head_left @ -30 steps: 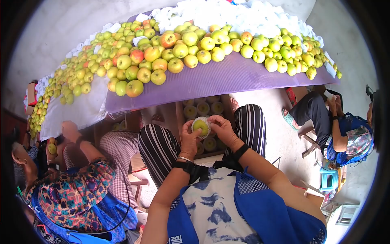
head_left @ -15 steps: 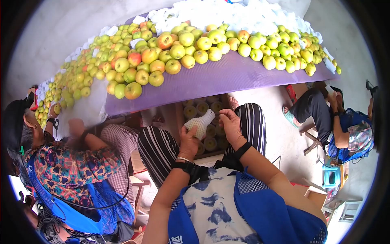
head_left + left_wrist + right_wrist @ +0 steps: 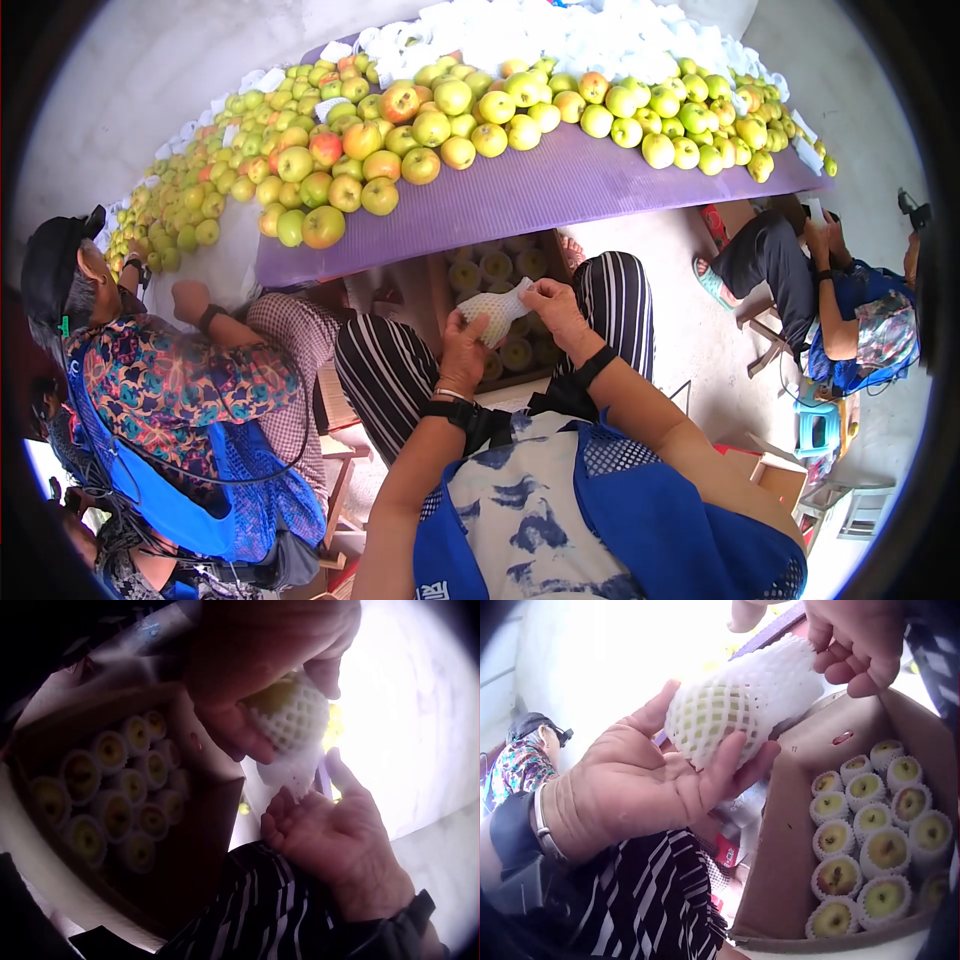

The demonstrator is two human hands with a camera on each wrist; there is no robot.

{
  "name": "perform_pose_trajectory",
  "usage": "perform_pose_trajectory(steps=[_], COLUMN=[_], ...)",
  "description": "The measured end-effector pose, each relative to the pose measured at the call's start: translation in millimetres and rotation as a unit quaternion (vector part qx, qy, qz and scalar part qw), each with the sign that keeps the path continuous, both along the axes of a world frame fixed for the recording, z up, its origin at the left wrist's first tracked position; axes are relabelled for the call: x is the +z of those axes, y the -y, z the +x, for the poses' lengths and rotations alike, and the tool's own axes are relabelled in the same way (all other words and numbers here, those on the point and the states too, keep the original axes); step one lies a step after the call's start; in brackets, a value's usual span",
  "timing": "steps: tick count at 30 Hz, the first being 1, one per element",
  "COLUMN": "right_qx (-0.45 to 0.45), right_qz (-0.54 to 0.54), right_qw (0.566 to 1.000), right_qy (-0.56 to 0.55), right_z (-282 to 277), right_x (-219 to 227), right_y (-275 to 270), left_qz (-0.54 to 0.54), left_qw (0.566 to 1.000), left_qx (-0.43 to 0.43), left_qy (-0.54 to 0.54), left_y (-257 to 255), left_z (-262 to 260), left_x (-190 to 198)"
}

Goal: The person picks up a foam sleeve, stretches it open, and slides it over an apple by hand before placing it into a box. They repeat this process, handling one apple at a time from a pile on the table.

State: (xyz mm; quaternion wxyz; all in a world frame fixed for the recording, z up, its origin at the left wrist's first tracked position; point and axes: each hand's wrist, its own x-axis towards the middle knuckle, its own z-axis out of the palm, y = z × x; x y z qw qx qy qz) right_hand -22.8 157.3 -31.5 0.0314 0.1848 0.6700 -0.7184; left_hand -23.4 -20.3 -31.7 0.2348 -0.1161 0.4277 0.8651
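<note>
An apple in a white foam net (image 3: 716,716) is held in my left hand (image 3: 637,784), its green skin showing through the mesh in the right wrist view. Fingers and thumb of that hand curl round the wider, filled part of the net. My right hand (image 3: 555,312) pinches the loose, narrow end of the net, drawn out to the right. In the left wrist view, the left hand (image 3: 270,664) covers part of the apple, and the right hand (image 3: 337,840) is below the net's tail. Both hands are above my knees, over a cardboard box (image 3: 787,817) of netted apples.
A purple-covered table (image 3: 440,220) ahead bears a long heap of loose apples (image 3: 420,130), with white foam nets (image 3: 560,40) piled behind. One person (image 3: 190,400) sits close at my left, another (image 3: 860,310) farther off at the right. A blue stool (image 3: 818,430) stands at right.
The apple was first bare on top between both hands. Then the net covered it, its tail pointing up with my right hand apart. Now that hand pinches the tail. The left neighbour leaned in.
</note>
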Motion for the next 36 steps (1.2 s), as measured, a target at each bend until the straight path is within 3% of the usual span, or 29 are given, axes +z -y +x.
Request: perform_pose_trajectory(steps=[3, 5, 6, 8, 11, 12, 14, 17, 23, 31, 36], right_qx=[-0.023, -0.055, -0.055, -0.044, -0.018, -0.017, 0.058, 0.117, 0.041, 0.031, 0.022], right_qz=[-0.027, 0.079, 0.08, -0.044, -0.095, -0.094, -0.069, -0.065, -0.101, -0.132, -0.11], right_qw=[0.998, 0.978, 0.978, 0.988, 0.99, 0.99, 0.992, 0.984, 0.993, 0.99, 0.993], right_qy=[-0.047, -0.188, -0.188, -0.143, -0.104, -0.104, 0.086, 0.115, -0.043, -0.037, -0.045], right_z=[0, -4, -4, -1, 0, 1, 2, 0, 1, 2, 1], right_x=[1, -7, -1, 11, 17, 23, 39, 28, 19, 19, 21], right_y=[2, 4, 6, 8, 6, 4, 0, -7, 5, 10, 13], left_qz=[-0.008, -0.005, -0.002, -0.004, 0.001, 0.008, -0.007, -0.028, -0.04, 0.006, 0.003], left_qw=[1.0, 1.0, 1.0, 1.0, 1.0, 1.0, 1.0, 0.999, 0.998, 1.0, 0.997], left_qx=[0.001, 0.002, 0.003, 0.007, 0.017, 0.023, 0.019, 0.008, -0.012, -0.014, -0.077], left_qy=[-0.004, -0.001, 0.0, 0.001, -0.003, -0.006, -0.018, -0.045, -0.051, -0.019, -0.01], left_y=[1, 1, 1, 1, 0, 0, 1, 1, 0, -4, -3], left_z=[0, -2, -2, -3, -2, -2, -2, -2, 0, 4, 4], left_x=[0, -2, -2, -2, -1, 0, 1, -2, -2, 17, 15])
